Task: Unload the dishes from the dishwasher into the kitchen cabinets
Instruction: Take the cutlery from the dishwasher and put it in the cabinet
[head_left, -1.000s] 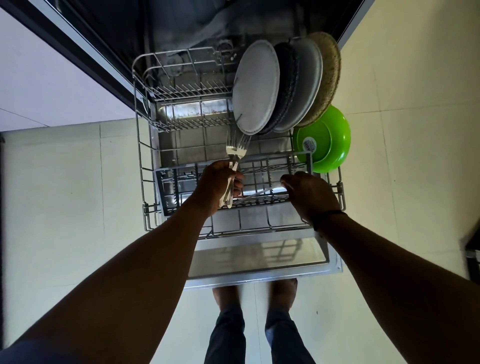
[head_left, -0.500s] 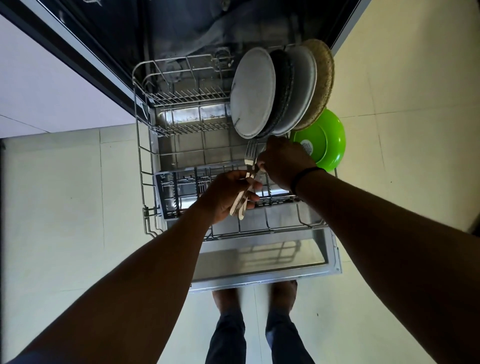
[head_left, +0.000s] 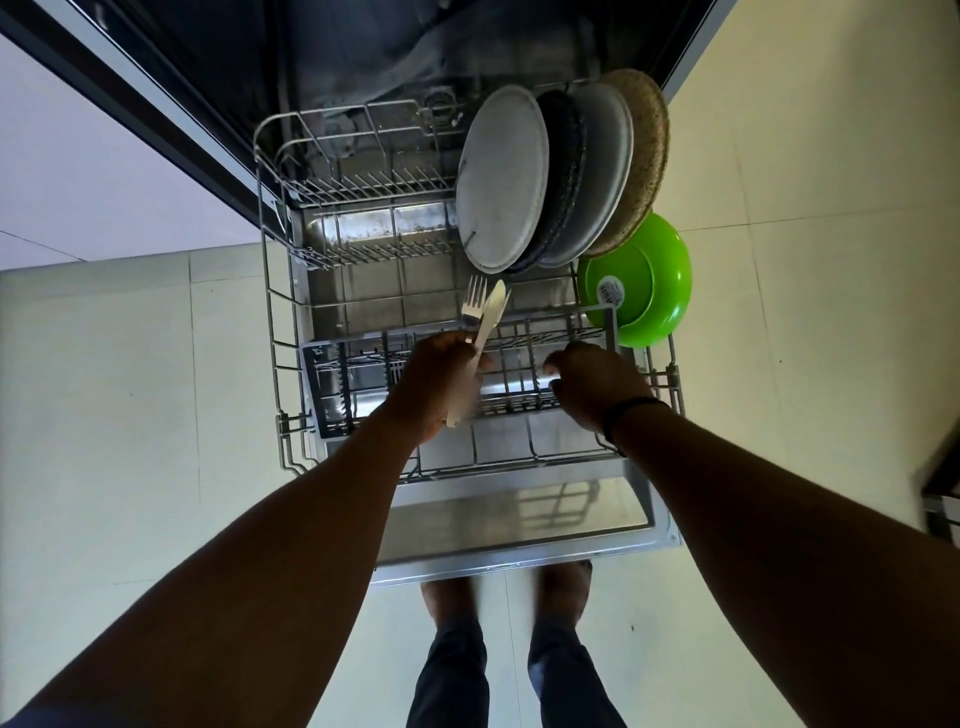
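Note:
The dishwasher's lower rack is pulled out over the open door. My left hand grips a bundle of cutlery, a fork and a pale knife with their tips pointing up. My right hand reaches down into the grey cutlery basket at its right part, fingers curled; what they touch is hidden. Several plates stand upright at the rack's back right. A green bowl leans at the right edge.
The dishwasher's dark interior lies beyond the rack. Pale tiled floor surrounds the door. My feet stand just before the door's front edge. A dark object sits at the right border.
My right hand passed a knife up to the bundle in my left hand, then dropped back down into the cutlery basket. The left hand now holds the knife with the fork.

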